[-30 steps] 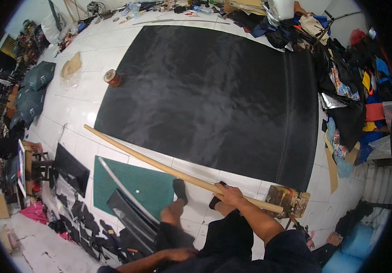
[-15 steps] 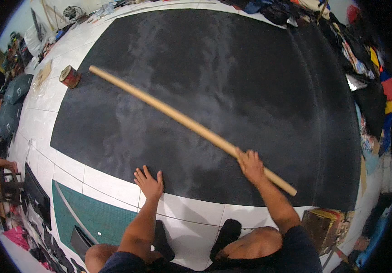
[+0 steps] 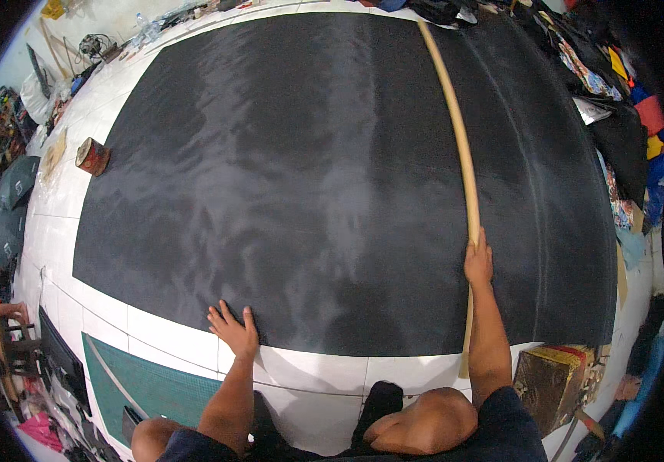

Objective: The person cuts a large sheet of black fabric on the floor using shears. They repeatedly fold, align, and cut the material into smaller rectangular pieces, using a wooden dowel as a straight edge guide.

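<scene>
A big black sheet of material, with greyish smudges over it, lies spread on the floor in front of me. My left hand rests on its near edge, fingers spread. Across the right part of the sheet runs a long pale wooden pole, pointing away from me. My right hand is wrapped round it toward the near end. Part of the pole is hidden behind that hand and forearm. Its near end reaches past the sheet onto the white tiles.
A rusty tin can stands at the sheet's left edge. Nearer me on the left lies a green cutting mat. At the lower right sits a worn box. Piled fabrics line the right side. White floor tiles border the sheet.
The pole has swung from slanting across the sheet to pointing nearly straight away from me, its far end moving right. My right hand shifted right with it; my left hand stays on the edge.
</scene>
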A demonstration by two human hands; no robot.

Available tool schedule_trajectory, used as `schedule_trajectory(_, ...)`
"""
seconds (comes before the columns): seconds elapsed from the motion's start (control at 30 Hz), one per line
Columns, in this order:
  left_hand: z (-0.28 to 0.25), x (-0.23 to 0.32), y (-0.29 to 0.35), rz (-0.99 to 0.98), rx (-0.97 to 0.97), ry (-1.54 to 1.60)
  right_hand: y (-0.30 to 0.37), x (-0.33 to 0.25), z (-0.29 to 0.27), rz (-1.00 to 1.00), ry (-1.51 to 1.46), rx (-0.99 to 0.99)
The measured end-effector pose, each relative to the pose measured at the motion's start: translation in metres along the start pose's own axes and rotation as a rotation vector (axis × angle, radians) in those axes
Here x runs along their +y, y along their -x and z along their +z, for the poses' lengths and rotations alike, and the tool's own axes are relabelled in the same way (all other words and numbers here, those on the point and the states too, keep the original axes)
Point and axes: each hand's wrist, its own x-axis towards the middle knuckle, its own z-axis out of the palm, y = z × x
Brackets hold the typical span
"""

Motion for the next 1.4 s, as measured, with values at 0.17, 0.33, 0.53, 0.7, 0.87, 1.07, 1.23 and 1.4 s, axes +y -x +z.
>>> schedule_trajectory(0.17,-0.026,0.022,-0.040,-0.835,0.240,0.156,0.044,0.044,-0.028,0.068,0.003,0.020)
schedule_trajectory(0.33,-0.043,-0.022,-0.082,-1.222,0.157,0.528,0.110,0.001,-0.018,-0.137,0.000,-0.059)
schedule_trajectory(0.53,-0.013,-0.101,-0.080,-1.162,0.162,0.794,0.157,-0.087,0.010,-0.676,0.204,-0.258)
schedule_trajectory(0.7,-0.004,-0.057,-0.044,-1.080,0.267,1.003,0.189,-0.076,0.013,-1.105,0.282,-0.396)
schedule_trajectory(0.87,-0.017,-0.089,-0.025,-0.924,0.512,0.595,0.241,-0.107,0.021,-1.350,0.205,-0.582)
schedule_trajectory(1.07,-0.043,-0.049,-0.039,-0.617,0.505,0.294,0.220,-0.109,0.012,-1.238,0.166,-0.571)
schedule_trajectory(1.23,-0.029,-0.018,-0.082,-0.096,0.294,0.068,0.163,-0.099,0.009,-0.910,0.166,-0.406)
schedule_trajectory(1.4,-0.002,0.024,-0.111,-0.076,0.075,-0.081,0.081,-0.152,0.043,-0.828,0.136,-0.253)
